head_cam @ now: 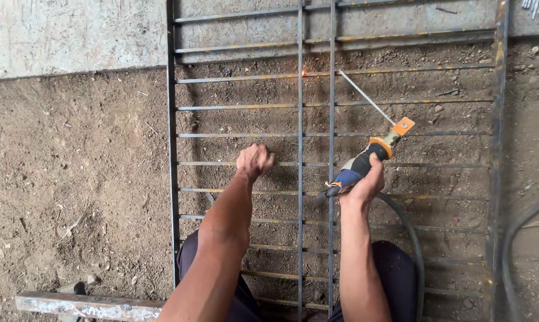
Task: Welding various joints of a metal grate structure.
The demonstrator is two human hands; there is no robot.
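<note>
The left hand point(255, 161) is closed in a fist, pressing on the rusty steel bar grille point(332, 107) to steady it. The right hand point(363, 182) grips the orange-and-black electrode holder point(371, 156), its thin rod point(365, 95) angled towards a glowing joint on the grille

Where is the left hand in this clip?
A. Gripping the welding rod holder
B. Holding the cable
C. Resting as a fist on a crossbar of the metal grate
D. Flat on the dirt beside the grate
C: the left hand rests as a closed fist on a crossbar of the metal grate, while the right hand grips the welding rod holder.
</note>
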